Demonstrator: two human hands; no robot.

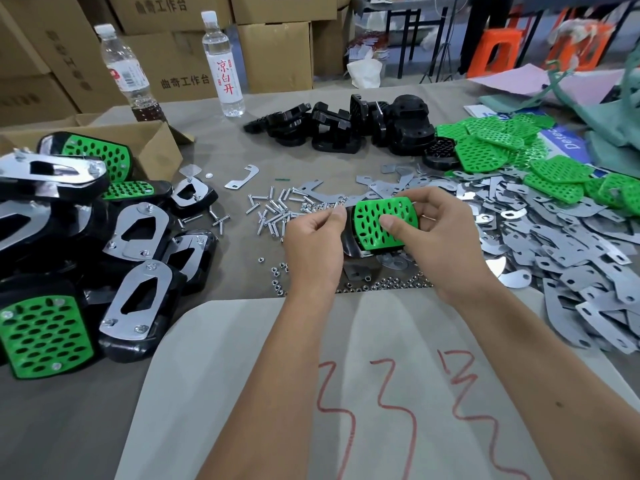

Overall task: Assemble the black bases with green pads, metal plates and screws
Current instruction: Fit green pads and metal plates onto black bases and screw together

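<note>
On the worktop [225,161], finished assemblies [69,254] pile at the left before an open carton [152,147]. Loose screws [273,211] lie at centre, nuts [381,284] nearer the person. Bare bases [346,126] heap behind them, pads [502,147] to their right, and plates [554,244] spread along the right. Two bottles [223,64] stand at the back left.

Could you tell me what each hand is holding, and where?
Right hand holds the green-padded base, thumb on the pad. Left hand pinches something small; what, I cannot tell.

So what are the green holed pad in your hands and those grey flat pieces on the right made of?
The green pad looks like moulded plastic: bright uniform colour, slight gloss, neat oval holes. The grey plates look like thin stamped sheet metal, some matte, some mirror-shiny.
</note>
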